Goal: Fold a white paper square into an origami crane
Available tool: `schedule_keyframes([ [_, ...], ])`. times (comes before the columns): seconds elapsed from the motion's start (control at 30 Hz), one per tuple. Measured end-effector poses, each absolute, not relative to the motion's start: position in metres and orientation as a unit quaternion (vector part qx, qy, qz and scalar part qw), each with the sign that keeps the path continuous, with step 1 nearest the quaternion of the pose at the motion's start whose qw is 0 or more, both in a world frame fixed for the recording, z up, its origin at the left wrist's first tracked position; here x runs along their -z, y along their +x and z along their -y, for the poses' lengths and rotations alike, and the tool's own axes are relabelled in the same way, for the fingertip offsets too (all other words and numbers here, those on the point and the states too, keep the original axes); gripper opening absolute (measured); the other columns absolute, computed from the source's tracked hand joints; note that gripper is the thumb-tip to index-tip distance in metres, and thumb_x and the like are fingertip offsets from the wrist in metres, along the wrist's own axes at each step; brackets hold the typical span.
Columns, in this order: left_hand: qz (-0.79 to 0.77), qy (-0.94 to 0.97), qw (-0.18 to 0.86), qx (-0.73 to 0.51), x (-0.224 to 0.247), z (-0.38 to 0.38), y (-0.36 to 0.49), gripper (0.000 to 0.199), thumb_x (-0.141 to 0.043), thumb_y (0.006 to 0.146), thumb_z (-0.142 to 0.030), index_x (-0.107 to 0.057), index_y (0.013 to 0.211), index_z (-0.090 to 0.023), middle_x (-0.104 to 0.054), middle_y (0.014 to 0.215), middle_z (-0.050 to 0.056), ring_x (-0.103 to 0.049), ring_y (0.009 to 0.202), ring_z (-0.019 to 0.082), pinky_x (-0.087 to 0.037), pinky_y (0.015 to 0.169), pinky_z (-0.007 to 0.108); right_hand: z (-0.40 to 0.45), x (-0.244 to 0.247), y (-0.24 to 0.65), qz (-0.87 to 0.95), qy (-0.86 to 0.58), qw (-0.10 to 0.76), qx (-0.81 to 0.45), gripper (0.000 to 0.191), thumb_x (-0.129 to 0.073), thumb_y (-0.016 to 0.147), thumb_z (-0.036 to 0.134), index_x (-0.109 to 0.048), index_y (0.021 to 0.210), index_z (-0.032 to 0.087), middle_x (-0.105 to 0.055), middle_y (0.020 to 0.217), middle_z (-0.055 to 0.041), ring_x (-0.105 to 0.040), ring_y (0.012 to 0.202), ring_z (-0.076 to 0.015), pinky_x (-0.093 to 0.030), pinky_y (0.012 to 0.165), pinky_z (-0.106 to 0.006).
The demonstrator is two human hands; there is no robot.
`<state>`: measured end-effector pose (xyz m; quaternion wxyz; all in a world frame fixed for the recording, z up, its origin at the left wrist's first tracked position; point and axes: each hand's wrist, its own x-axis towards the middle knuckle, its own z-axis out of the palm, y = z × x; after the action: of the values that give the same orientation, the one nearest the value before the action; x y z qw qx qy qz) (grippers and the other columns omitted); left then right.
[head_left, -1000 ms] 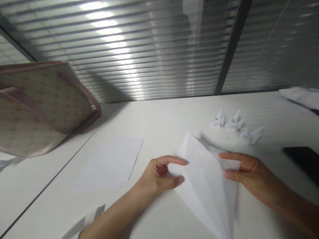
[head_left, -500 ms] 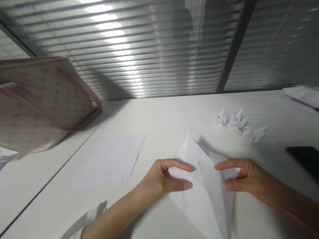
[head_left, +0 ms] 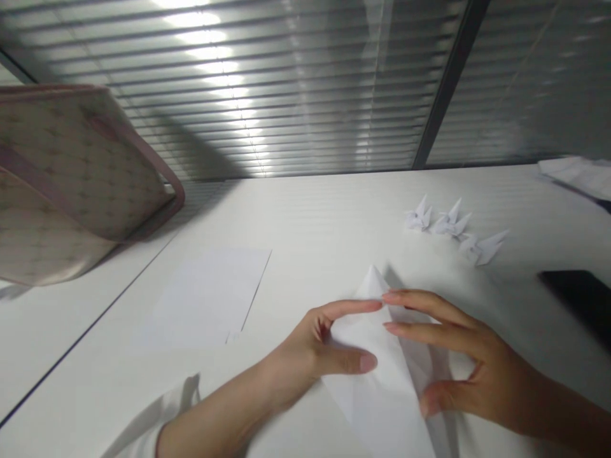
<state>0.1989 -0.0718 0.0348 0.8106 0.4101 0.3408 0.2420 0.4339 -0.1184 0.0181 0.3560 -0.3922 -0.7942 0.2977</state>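
Note:
A folded sheet of white paper (head_left: 386,401) lies before me, its pointed tip away from me and a raised fold running down its middle. My left hand (head_left: 329,346) grips its left part, index finger near the tip and thumb flat on the upper layer. On the right, my right hand (head_left: 458,350) holds the folded edge, with two fingertips near the top and the thumb lower down. The index fingertips of both hands nearly meet. The paper's lower end runs out of view.
Three small folded paper cranes (head_left: 451,222) stand beyond my right hand. A dark phone (head_left: 580,305) lies at the right. Flat white paper (head_left: 210,292) rests to the left, near a patterned bag (head_left: 81,184). More paper (head_left: 577,175) sits at the far right, before window blinds (head_left: 286,95).
My right hand has shifted its fingers up and left towards the paper's tip, and its thumb lower. The paper's right side has folded inward, making the shape narrower.

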Motion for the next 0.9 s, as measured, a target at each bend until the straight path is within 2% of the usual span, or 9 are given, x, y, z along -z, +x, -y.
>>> schedule_keyframes([
  [0.13, -0.326, 0.408, 0.818, -0.24, -0.034, 0.074, 0.201, 0.043, -0.081, 0.068, -0.013, -0.071, 0.108, -0.024, -0.074, 0.103, 0.004, -0.07, 0.089, 0.019, -0.053, 0.082, 0.029, 0.122, -0.023, 0.432, 0.785, -0.393, 0.339, -0.337, 0.058, -0.077, 0.069, 0.052, -0.062, 0.123, 0.04, -0.044, 0.146, -0.0031, -0.042, 0.134, -0.029, -0.036, 0.11, -0.041],
  [0.33, -0.357, 0.445, 0.785, -0.241, -0.034, 0.074, 0.202, 0.046, -0.082, 0.066, -0.012, -0.07, 0.109, -0.023, -0.07, 0.114, 0.006, -0.067, 0.101, 0.024, -0.051, 0.085, 0.031, 0.124, -0.026, 0.431, 0.784, -0.414, 0.286, -0.365, 0.049, -0.079, 0.073, 0.038, -0.063, 0.12, 0.04, -0.042, 0.147, -0.0013, -0.038, 0.136, -0.0271, -0.035, 0.11, -0.041],
  [0.43, -0.332, 0.45, 0.792, -0.247, -0.036, 0.073, 0.203, 0.057, -0.081, 0.066, -0.008, -0.064, 0.118, -0.024, -0.07, 0.113, 0.008, -0.066, 0.103, 0.026, -0.052, 0.087, 0.034, 0.123, -0.025, 0.43, 0.773, -0.402, 0.297, -0.39, 0.056, -0.08, 0.07, 0.042, -0.061, 0.123, 0.039, -0.037, 0.149, -0.0015, -0.035, 0.137, -0.0287, -0.033, 0.112, -0.043],
  [0.5, -0.312, 0.439, 0.807, -0.245, -0.037, 0.074, 0.203, 0.072, -0.08, 0.065, -0.005, -0.056, 0.129, -0.027, -0.07, 0.113, 0.008, -0.066, 0.103, 0.028, -0.053, 0.085, 0.037, 0.123, -0.024, 0.429, 0.764, -0.409, 0.309, -0.392, 0.06, -0.082, 0.067, 0.045, -0.062, 0.123, 0.039, -0.034, 0.15, -0.0017, -0.036, 0.136, -0.0298, -0.036, 0.111, -0.041],
  [0.63, -0.339, 0.358, 0.82, -0.291, -0.036, 0.076, 0.202, 0.097, -0.082, 0.064, -0.006, -0.035, 0.144, -0.037, -0.066, 0.118, 0.008, -0.068, 0.1, 0.028, -0.054, 0.084, 0.039, 0.121, -0.02, 0.426, 0.764, -0.463, 0.344, -0.29, 0.041, -0.077, 0.073, 0.04, -0.068, 0.113, 0.037, -0.039, 0.146, -0.0021, -0.044, 0.13, -0.0285, -0.046, 0.102, -0.038],
  [0.77, -0.335, 0.293, 0.826, -0.346, -0.035, 0.08, 0.202, 0.106, -0.079, 0.07, -0.008, -0.018, 0.146, -0.049, -0.065, 0.114, 0.002, -0.068, 0.096, 0.022, -0.052, 0.086, 0.036, 0.115, -0.015, 0.427, 0.761, -0.506, 0.38, -0.143, 0.031, -0.071, 0.081, 0.034, -0.067, 0.112, 0.034, -0.046, 0.139, -0.0029, -0.045, 0.126, -0.0271, -0.047, 0.099, -0.04],
  [0.83, -0.322, 0.291, 0.826, -0.359, -0.034, 0.083, 0.205, 0.106, -0.077, 0.071, -0.005, -0.017, 0.145, -0.052, -0.064, 0.113, 0.001, -0.068, 0.093, 0.018, -0.051, 0.086, 0.033, 0.112, -0.013, 0.427, 0.76, -0.512, 0.387, -0.099, 0.029, -0.068, 0.083, 0.033, -0.067, 0.112, 0.032, -0.047, 0.138, -0.0034, -0.045, 0.124, -0.026, -0.046, 0.099, -0.04],
  [0.9, -0.306, 0.308, 0.823, -0.365, -0.031, 0.087, 0.21, 0.1, -0.078, 0.07, -0.003, -0.026, 0.142, -0.05, -0.064, 0.112, 0.001, -0.067, 0.091, 0.017, -0.052, 0.083, 0.032, 0.111, -0.013, 0.427, 0.755, -0.52, 0.393, -0.072, 0.026, -0.067, 0.085, 0.032, -0.067, 0.111, 0.03, -0.046, 0.138, -0.0036, -0.044, 0.123, -0.0255, -0.045, 0.098, -0.04],
])
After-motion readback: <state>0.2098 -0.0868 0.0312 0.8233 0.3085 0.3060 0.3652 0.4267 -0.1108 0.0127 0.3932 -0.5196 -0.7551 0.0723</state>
